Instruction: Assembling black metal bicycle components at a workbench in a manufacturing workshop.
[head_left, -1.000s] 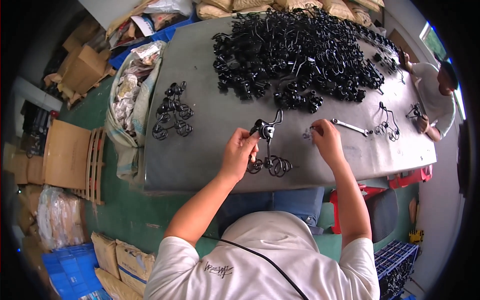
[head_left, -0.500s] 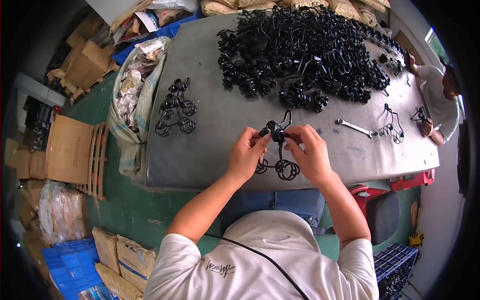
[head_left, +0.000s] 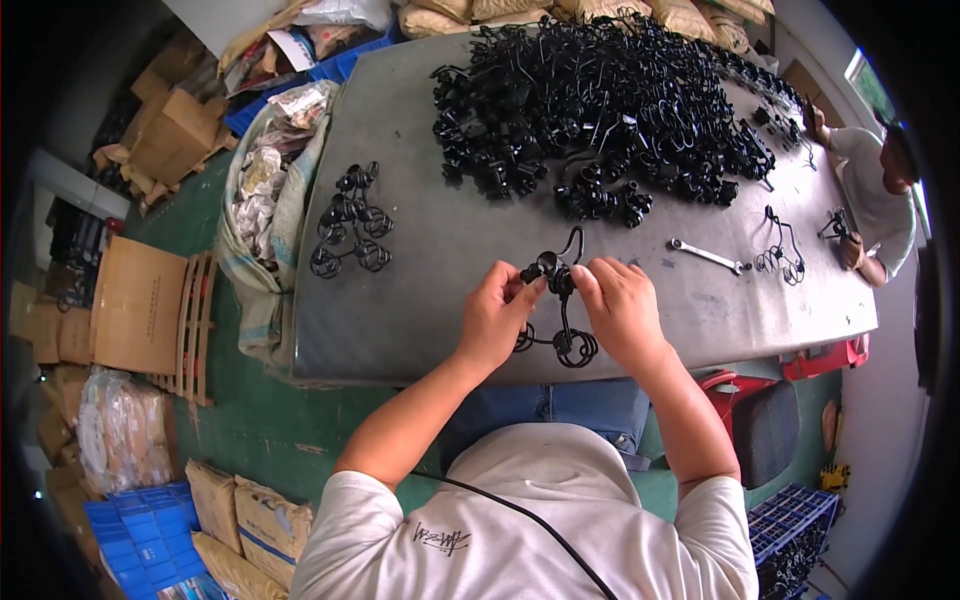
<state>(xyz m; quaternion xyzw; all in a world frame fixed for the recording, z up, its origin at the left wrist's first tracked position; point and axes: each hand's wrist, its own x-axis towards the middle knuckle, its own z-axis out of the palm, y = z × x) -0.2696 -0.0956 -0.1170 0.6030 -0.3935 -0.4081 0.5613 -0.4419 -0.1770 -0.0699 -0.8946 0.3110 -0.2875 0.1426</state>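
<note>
Between my hands, near the table's front edge, is a black bent-wire part with round clamp-like pieces at its top and coiled loops at its lower end. My left hand pinches the clamp end from the left, thumb against it. On the other side my right hand grips the same end, its thumb pressed on top and its fingers curled behind. To the left, a small group of similar black wire parts lies on the grey table.
A large heap of black wire parts covers the table's far side. On the right lie a combination wrench and another wire part. A co-worker handles parts at the right edge. A sack of scrap stands along the left edge.
My right thumb has moved up onto the clamp end, and the right fingers have curled closer. The wire part has shifted slightly toward me; my left hand keeps its pinch.
</note>
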